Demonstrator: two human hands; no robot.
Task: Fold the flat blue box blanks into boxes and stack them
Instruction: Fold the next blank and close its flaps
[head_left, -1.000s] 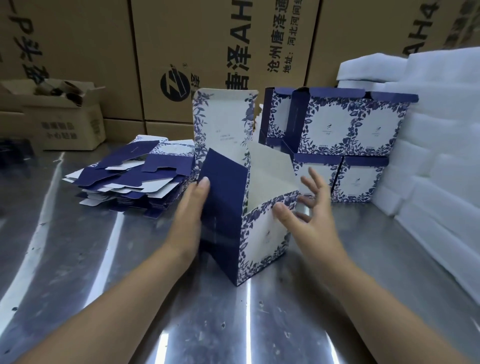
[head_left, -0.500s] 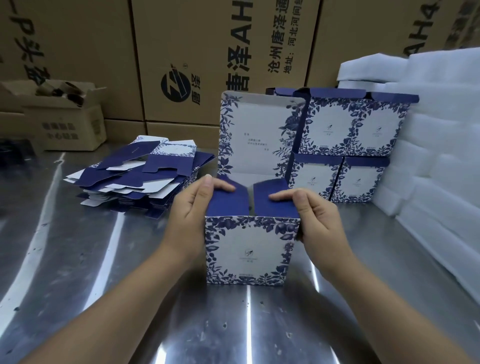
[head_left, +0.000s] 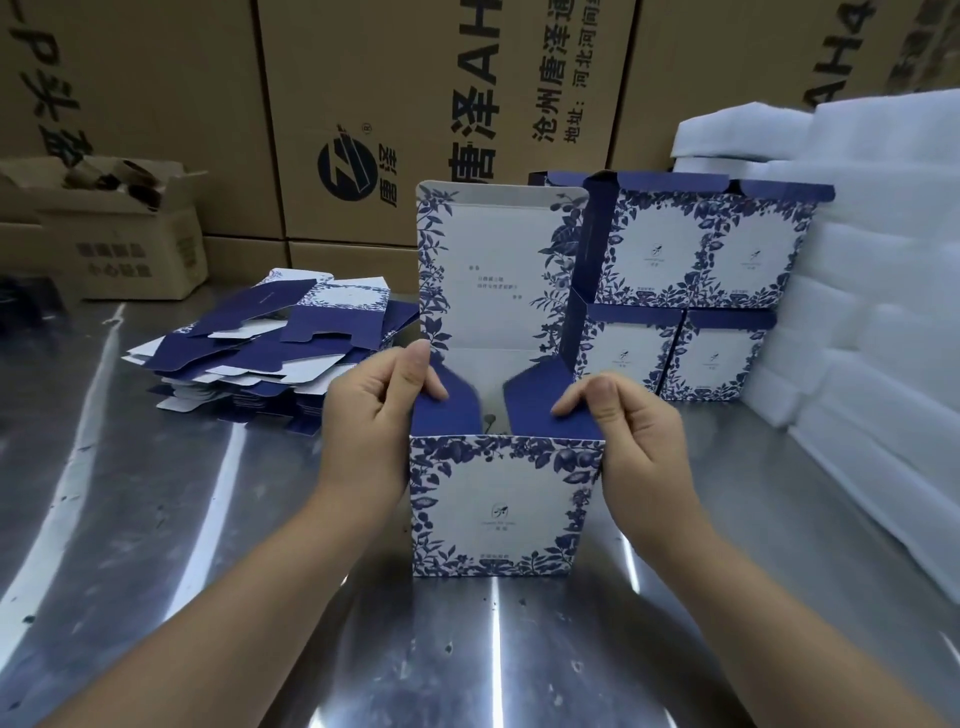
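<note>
Flat blue blanks (head_left: 270, 353) are piled at the left of the table (head_left: 156, 519). The upright centre box (head_left: 498, 504), lid (head_left: 493, 260) raised, is pinched at its side flaps (head_left: 447, 415) by the left hand (head_left: 369, 421) and right hand (head_left: 639, 441). Folded boxes (head_left: 701, 291) are stacked behind-right.

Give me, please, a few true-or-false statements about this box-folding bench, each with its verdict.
1. The lid of the open box stands upright. True.
2. The left hand lies flat on the metal table. False: it pinches the left side flap.
3. The pile of flat blanks lies left of the open box. True.
4. The folded boxes stand in one layer. False: they are stacked in two layers.
5. The right hand pinches the right side flap. True.
</note>
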